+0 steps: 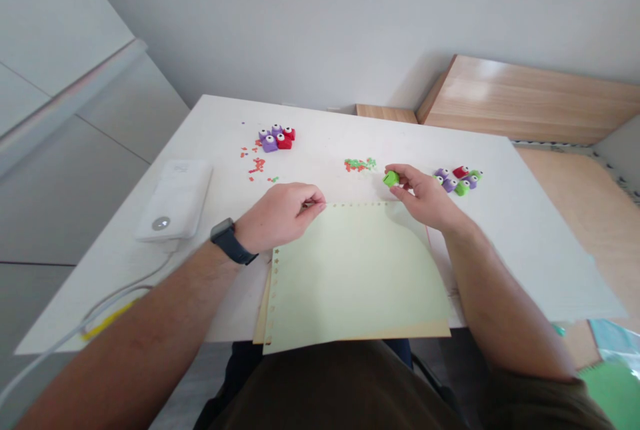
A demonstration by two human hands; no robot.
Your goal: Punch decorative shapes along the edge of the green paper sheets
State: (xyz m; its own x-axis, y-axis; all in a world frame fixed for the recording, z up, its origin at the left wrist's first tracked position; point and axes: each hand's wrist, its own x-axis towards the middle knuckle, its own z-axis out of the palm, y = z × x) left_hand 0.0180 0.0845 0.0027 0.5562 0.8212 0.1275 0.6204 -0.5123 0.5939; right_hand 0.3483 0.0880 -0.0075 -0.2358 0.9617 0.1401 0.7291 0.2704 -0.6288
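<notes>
White table is carrying a pale green paper sheet lying over a tan paper sheet, with star-shaped notches running along the green sheet's top and left edges. Left hand, wearing a black watch, is pinching the top edge near its left corner, fingers narrow on the paper. Right hand is gripping a green craft punch in its fingers, just above the edge's right end and well nearer this hand. Top edge is running crosswise between both hands. Purple and red punches are sitting beyond the left hand, mixed punches beside the right, red paper scraps and green paper scraps lying between them
</notes>
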